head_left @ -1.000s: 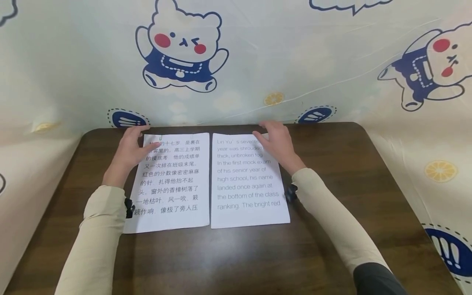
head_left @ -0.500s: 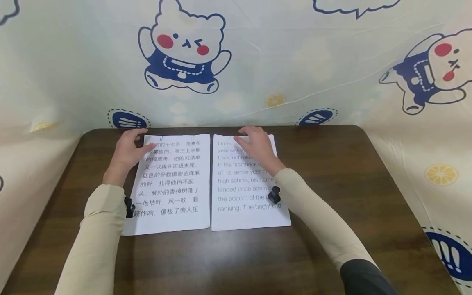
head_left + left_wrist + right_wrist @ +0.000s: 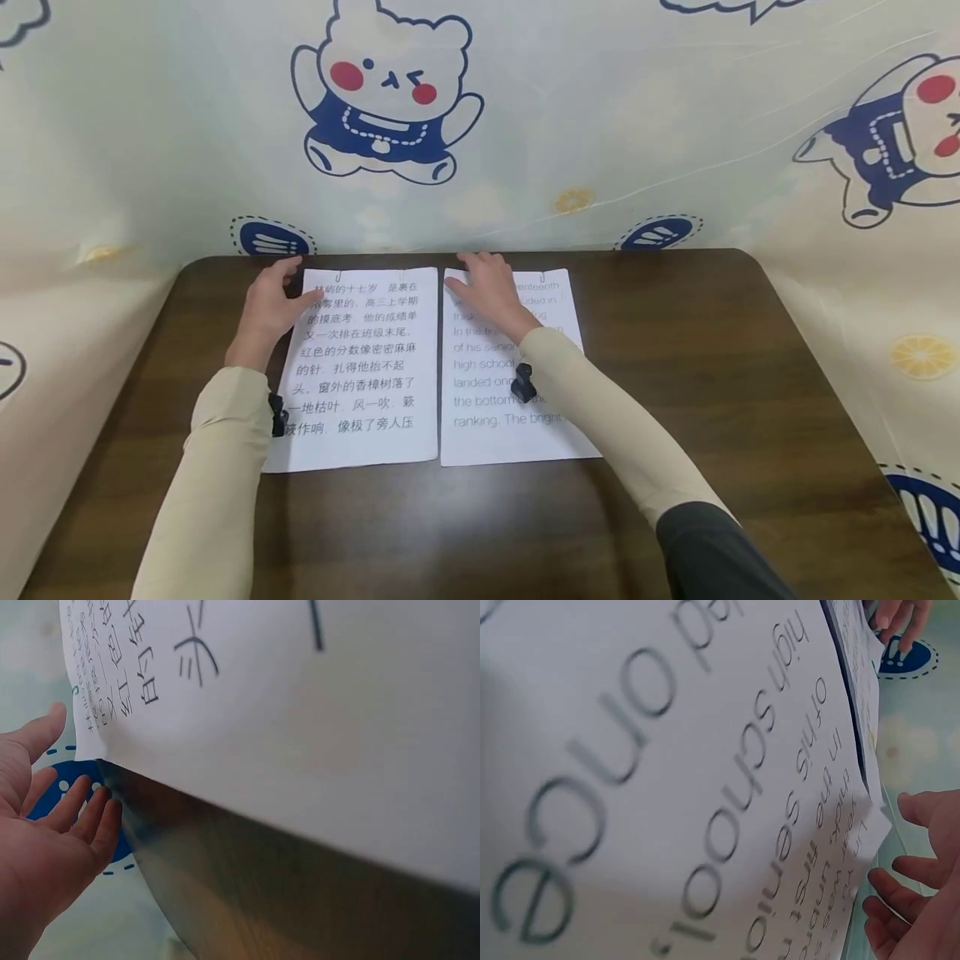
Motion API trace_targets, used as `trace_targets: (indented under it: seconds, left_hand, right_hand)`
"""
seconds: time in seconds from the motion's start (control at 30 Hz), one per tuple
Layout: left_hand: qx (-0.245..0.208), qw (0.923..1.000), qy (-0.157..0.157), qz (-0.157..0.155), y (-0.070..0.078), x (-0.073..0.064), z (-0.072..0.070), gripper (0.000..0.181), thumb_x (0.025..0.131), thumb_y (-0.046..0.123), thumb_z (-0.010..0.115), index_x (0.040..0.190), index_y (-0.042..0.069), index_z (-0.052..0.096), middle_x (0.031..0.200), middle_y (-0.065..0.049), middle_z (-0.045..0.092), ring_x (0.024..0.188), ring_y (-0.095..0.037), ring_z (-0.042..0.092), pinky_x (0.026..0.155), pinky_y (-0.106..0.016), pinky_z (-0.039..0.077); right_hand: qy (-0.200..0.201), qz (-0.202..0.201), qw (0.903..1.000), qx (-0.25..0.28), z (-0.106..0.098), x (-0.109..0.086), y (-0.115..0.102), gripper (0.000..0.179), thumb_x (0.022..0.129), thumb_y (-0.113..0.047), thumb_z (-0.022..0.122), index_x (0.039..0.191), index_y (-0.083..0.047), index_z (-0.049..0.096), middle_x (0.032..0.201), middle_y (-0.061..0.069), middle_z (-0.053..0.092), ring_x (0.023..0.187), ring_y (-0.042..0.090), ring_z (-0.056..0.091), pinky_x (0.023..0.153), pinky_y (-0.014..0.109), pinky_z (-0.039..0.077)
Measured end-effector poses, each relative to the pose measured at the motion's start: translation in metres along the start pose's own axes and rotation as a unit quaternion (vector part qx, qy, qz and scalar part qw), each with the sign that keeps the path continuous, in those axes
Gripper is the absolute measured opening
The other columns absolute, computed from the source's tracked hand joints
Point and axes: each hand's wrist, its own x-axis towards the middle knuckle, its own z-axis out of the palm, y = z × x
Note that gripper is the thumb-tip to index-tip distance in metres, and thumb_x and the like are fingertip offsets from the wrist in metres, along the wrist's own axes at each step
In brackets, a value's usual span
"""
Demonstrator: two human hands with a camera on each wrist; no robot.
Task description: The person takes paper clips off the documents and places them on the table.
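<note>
Two white printed papers lie side by side on the table, a narrow gap between them. The left paper (image 3: 360,358) carries large Chinese characters; the right paper (image 3: 487,442) carries English text. A small paper clip (image 3: 338,276) sits on the top edge of the left one, another paper clip (image 3: 542,277) on the right one. My left hand (image 3: 268,308) is at the left paper's upper left corner, thumb apart from the loosely spread fingers (image 3: 90,817). Over the upper left part of the right paper is my right hand (image 3: 491,292), fingers (image 3: 896,896) relaxed near the top edge, covering some text.
The dark brown wooden table (image 3: 697,375) extends to both sides and in front of the papers. Behind its far edge hangs a pale curtain (image 3: 540,108) printed with cartoon bears. Dark wrist devices (image 3: 523,383) sit at both cuffs.
My right hand has moved left along the top of the right paper, from its upper right to its upper left. The left hand has stayed at its corner; the head view has shifted slightly.
</note>
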Motion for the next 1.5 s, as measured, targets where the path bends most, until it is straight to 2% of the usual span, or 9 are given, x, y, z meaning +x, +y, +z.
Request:
trace_targets:
  seconds: [0.33,0.53,0.7,0.97,1.23,1.4,1.5]
  left_hand:
    - [0.018,0.9997,-0.010,-0.010,0.003,0.006,0.001,0.076,0.099,0.019,0.063,0.161,0.010,0.020,0.164,-0.026,0.022,0.147,-0.050,0.028,0.117,-0.066,0.028]
    - [0.036,0.9993,-0.014,-0.001,0.005,0.010,0.006,0.075,0.098,0.015,0.062,0.160,0.008,0.020,0.162,-0.026,0.029,0.149,-0.049,0.026,0.119,-0.064,0.025]
    - [0.036,0.9992,-0.013,-0.008,0.006,0.012,0.009,0.074,0.098,0.010,0.062,0.160,0.008,0.021,0.158,-0.027,0.035,0.147,-0.048,0.028,0.120,-0.063,0.026]
    - [0.014,0.9999,0.005,-0.002,0.006,0.010,0.006,0.068,0.098,0.004,0.057,0.158,0.006,0.026,0.152,-0.031,0.040,0.136,-0.047,0.041,0.116,-0.061,0.034]
    - [-0.028,0.9994,0.021,0.006,0.005,0.007,0.006,0.059,0.100,0.001,0.051,0.156,0.014,0.035,0.144,-0.028,0.048,0.123,-0.042,0.051,0.105,-0.056,0.047]
    - [-0.027,0.9990,0.027,0.022,0.006,0.006,0.005,0.055,0.100,0.000,0.049,0.152,0.018,0.043,0.136,-0.024,0.051,0.112,-0.037,0.052,0.094,-0.049,0.047]
    - [-0.026,0.9990,0.029,0.024,0.007,0.004,0.002,0.052,0.101,0.000,0.048,0.150,0.018,0.046,0.134,-0.022,0.051,0.109,-0.036,0.051,0.088,-0.044,0.045]
  right_hand:
    - [-0.044,-0.003,0.9974,-0.056,0.005,0.019,-0.015,0.064,0.097,-0.044,0.062,0.151,-0.014,0.045,0.155,0.009,0.046,0.147,0.031,0.036,0.123,0.048,0.029]
    - [-0.062,0.004,0.9944,-0.086,0.013,0.023,-0.019,0.068,0.096,-0.046,0.064,0.152,-0.015,0.043,0.155,0.009,0.046,0.144,0.030,0.038,0.121,0.046,0.031]
    - [-0.075,-0.003,0.9922,-0.099,0.017,0.022,-0.023,0.062,0.095,-0.043,0.066,0.148,-0.015,0.049,0.148,0.008,0.050,0.138,0.027,0.041,0.119,0.043,0.033]
    - [-0.063,-0.023,0.9957,-0.065,0.020,0.024,-0.028,0.045,0.095,-0.035,0.069,0.134,-0.015,0.059,0.141,0.005,0.056,0.134,0.025,0.044,0.118,0.042,0.033]
    - [-0.058,-0.036,0.9969,-0.039,0.023,0.029,-0.032,0.037,0.094,-0.025,0.071,0.127,-0.016,0.058,0.128,0.001,0.065,0.128,0.024,0.048,0.118,0.040,0.032]
    - [-0.060,-0.025,0.9979,-0.010,0.023,0.026,-0.036,0.039,0.094,-0.021,0.071,0.130,-0.018,0.056,0.129,0.001,0.064,0.127,0.024,0.048,0.116,0.039,0.035]
    - [-0.052,-0.038,0.9979,0.001,0.022,0.024,-0.037,0.043,0.095,-0.020,0.069,0.135,-0.019,0.055,0.135,0.000,0.062,0.128,0.023,0.048,0.114,0.038,0.034]
